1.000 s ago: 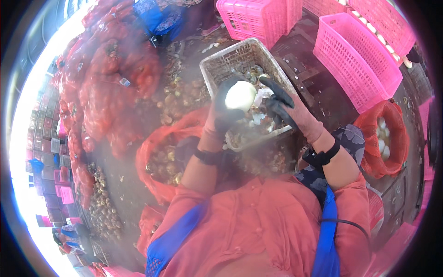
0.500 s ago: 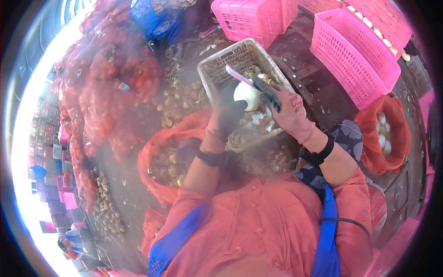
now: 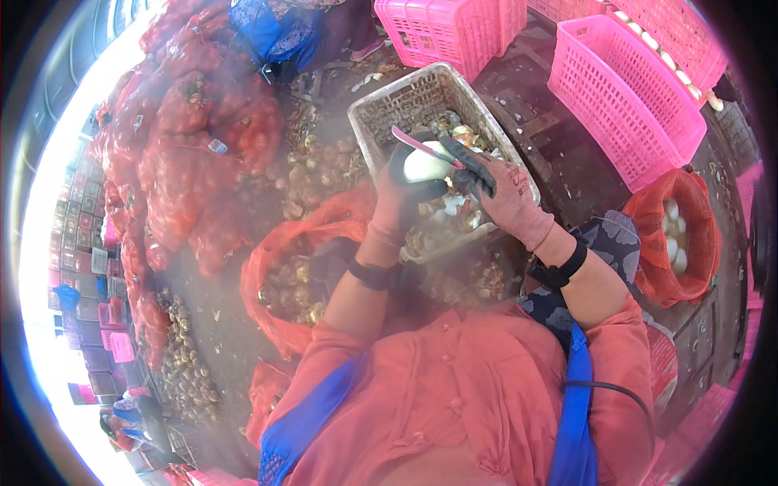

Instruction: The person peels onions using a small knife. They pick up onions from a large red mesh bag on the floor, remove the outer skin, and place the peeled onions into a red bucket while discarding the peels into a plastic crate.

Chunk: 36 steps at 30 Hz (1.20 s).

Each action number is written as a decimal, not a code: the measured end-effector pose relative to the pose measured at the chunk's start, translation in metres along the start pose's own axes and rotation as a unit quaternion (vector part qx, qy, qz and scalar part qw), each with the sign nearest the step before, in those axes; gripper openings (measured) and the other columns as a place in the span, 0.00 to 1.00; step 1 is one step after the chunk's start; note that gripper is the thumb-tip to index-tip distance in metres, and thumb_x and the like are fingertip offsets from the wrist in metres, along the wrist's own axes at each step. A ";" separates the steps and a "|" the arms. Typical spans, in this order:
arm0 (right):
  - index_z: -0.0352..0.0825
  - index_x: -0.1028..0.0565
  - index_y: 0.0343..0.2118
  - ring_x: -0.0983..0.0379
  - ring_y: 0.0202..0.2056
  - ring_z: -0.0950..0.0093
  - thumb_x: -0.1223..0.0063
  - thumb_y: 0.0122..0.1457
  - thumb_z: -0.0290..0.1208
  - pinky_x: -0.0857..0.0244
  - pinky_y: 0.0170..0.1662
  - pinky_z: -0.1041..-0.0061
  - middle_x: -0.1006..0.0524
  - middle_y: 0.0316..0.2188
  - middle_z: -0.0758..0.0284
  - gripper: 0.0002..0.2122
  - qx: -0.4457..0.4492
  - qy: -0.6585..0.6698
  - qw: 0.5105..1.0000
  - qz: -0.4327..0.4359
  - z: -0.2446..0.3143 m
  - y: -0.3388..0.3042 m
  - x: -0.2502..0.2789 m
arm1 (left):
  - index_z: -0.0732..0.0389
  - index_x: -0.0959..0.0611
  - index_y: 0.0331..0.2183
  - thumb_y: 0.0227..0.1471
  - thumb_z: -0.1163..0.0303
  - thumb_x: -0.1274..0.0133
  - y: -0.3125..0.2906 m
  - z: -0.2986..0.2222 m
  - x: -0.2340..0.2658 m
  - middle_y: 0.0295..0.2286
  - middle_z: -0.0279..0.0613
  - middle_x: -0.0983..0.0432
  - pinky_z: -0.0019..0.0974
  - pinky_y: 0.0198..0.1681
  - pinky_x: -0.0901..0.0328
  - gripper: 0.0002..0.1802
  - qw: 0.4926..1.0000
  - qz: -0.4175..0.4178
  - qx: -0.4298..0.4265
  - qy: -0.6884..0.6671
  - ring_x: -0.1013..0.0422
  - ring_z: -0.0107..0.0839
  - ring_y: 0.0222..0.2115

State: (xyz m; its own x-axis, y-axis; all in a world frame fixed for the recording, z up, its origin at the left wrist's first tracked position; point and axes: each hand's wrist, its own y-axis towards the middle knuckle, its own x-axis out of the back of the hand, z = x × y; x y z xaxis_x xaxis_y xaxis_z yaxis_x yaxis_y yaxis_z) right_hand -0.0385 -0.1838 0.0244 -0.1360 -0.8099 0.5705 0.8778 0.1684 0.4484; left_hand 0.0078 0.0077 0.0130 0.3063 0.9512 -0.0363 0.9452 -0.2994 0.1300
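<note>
A peeled white onion [image 3: 426, 165] sits in my left hand [image 3: 399, 180], whose dark-gloved fingers wrap around its left and lower sides. My right hand [image 3: 504, 193], in a pink glove with dark fingers, grips a knife [image 3: 419, 146]. Its thin pinkish blade slants up to the left, across the top of the onion; whether the edge touches it I cannot tell. Both hands are above a dirty whitish crate [image 3: 379, 116] holding peels and scraps [image 3: 458, 212]. Fingers cover the knife's handle.
An open red net bag [image 3: 253, 279] of unpeeled onions lies left of my knees. Beyond it rise full red net sacks [image 3: 190, 154]. At right stand a red net bag [image 3: 703, 243] with white onions and a pink crate [image 3: 624, 105]. Another person's blue garment [image 3: 275, 36] shows at top.
The onion has been turned and tilted in my left hand, which now wraps its left side. The knife has dropped to a lower slant across the onion.
</note>
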 end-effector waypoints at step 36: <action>0.37 0.32 0.59 0.37 0.22 0.88 0.52 0.61 0.24 0.40 0.24 0.87 0.29 0.24 0.75 0.21 -0.253 0.472 0.844 0.024 -0.003 0.012 0.009 | 0.67 0.31 0.53 0.38 0.74 0.44 0.008 0.012 -0.007 0.45 0.51 0.28 0.43 0.47 0.28 0.36 0.917 0.059 0.013 -0.395 0.28 0.44 0.46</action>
State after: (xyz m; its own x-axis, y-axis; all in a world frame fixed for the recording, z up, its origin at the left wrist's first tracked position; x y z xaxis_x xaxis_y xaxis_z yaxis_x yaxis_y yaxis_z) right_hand -0.0281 -0.1909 0.0323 0.1210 -0.9361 -0.3302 0.9883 0.1448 -0.0481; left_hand 0.0144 -0.0018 0.0026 0.3828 0.5649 -0.7310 0.8995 -0.4082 0.1556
